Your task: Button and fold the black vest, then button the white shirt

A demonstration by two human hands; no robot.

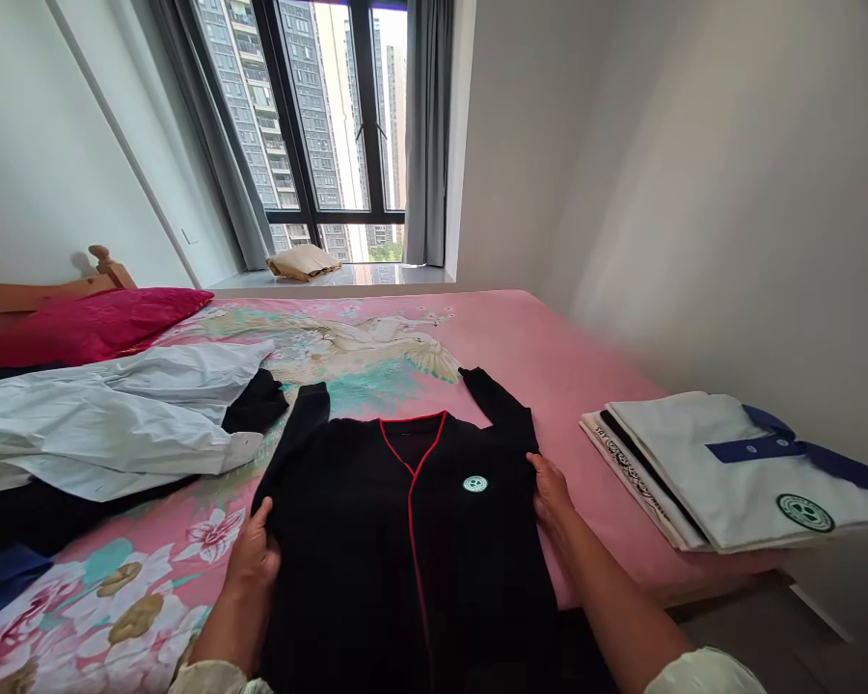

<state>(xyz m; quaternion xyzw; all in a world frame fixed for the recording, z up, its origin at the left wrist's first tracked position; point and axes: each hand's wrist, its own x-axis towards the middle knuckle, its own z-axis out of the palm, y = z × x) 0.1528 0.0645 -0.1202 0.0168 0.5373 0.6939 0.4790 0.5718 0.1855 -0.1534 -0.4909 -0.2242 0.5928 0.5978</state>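
Observation:
A black cardigan (376,540) with red trim and a round green badge lies front-up on the pink flowered bed sheet (550,357), both sleeves stretched toward the window. My left hand (252,557) grips the cardigan's left edge, fingers curled onto the cloth. At the right edge, below the sleeve, my right hand (550,490) rests with its fingers pressed into the fabric.
Crumpled white shirts (108,414) and dark clothes lie at the left of the bed. A pile of folded white shirts with blue collars (730,467) sits at the bed's right corner. A magenta pillow (87,323) lies by the headboard, and a window stands behind.

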